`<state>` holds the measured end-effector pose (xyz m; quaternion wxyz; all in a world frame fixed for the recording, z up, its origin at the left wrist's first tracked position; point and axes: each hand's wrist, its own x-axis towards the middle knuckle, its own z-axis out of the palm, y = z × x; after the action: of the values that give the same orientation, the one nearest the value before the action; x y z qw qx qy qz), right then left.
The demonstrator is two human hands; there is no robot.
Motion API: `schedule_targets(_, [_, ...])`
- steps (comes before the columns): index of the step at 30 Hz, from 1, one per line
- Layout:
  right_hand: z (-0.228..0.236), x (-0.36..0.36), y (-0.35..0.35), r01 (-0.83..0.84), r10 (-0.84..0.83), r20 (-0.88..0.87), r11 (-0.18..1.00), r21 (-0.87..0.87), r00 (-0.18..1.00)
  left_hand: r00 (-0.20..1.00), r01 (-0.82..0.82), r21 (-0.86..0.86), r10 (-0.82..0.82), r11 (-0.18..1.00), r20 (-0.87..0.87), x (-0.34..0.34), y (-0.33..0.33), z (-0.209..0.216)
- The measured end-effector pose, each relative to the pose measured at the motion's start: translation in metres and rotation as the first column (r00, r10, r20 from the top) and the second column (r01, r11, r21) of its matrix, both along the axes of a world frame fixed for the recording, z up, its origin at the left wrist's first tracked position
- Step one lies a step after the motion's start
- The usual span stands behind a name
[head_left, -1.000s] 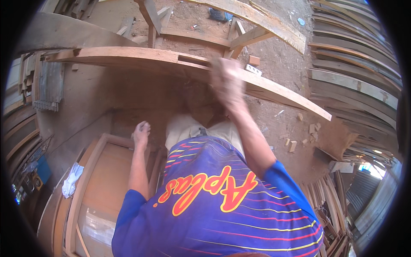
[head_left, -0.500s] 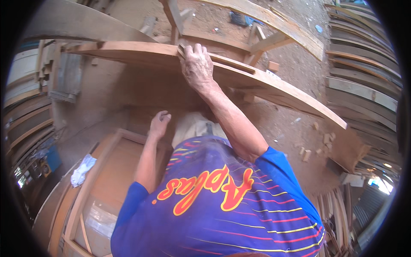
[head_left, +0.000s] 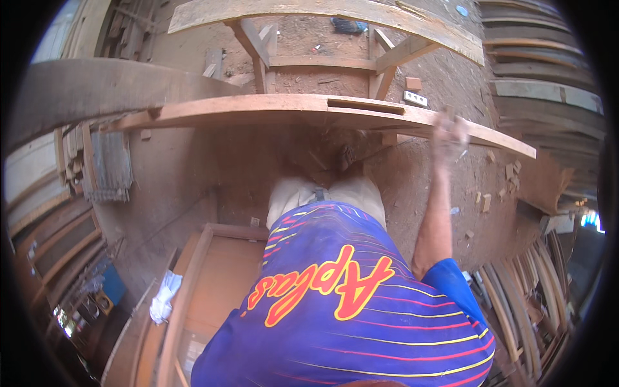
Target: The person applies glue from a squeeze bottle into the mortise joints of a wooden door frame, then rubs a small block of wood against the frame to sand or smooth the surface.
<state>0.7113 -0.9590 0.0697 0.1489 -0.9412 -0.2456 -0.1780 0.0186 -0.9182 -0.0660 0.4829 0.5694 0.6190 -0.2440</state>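
In front of me a long wooden panel (head_left: 258, 103), probably a door, stands on its edge, with its pale narrow edge facing up. A long dark slot (head_left: 365, 106) is cut into that edge, right of the middle. My right hand (head_left: 449, 132) is at the panel's right part, smeared by motion. Its fingers cannot be made out, nor whether they hold anything or touch the wood. My left hand and forearm do not show.
A rough wooden trestle (head_left: 322, 62) stands beyond the panel. A white power strip (head_left: 415, 98) and a reddish block (head_left: 413, 83) lie on the dirt floor. A framed wooden panel (head_left: 205, 248) is at near left, with a white cloth (head_left: 166, 297) beside it. Stacked boards (head_left: 535, 58) line the right.
My right hand has moved from the slot's left end to the panel's right part. My left hand has gone out of view. The view has shifted, showing more of the trestle.
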Motion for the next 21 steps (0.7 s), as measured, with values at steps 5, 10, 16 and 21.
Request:
schedule_targets(5, [-0.002, -0.189, 0.235, -0.515, 0.540, -0.220, 0.841, 0.163, 0.812, 0.966, -0.096, 0.134, 0.061, 0.986, 0.250, 0.034, 0.180, -0.005])
schedule_targets(10, [-0.028, -0.283, 0.337, -0.620, 0.720, -0.296, 0.692, 0.369, 0.628, 0.841, -0.462, 0.147, 0.379, 0.875, 0.387, 0.082, 0.360, 0.033])
schedule_targets(16, [0.014, -0.162, 0.176, -0.243, 0.222, -0.166, 0.962, -0.123, 0.961, 0.755, -0.617, 0.046, 0.575, 0.785, 0.314, -0.008, 0.369, -0.017])
schedule_targets(21, [0.003, -0.150, 0.171, -0.082, 0.081, 0.054, 0.997, 0.010, 0.995, 0.885, -0.437, -0.122, 0.451, 0.891, 0.119, 0.002, 0.320, -0.021])
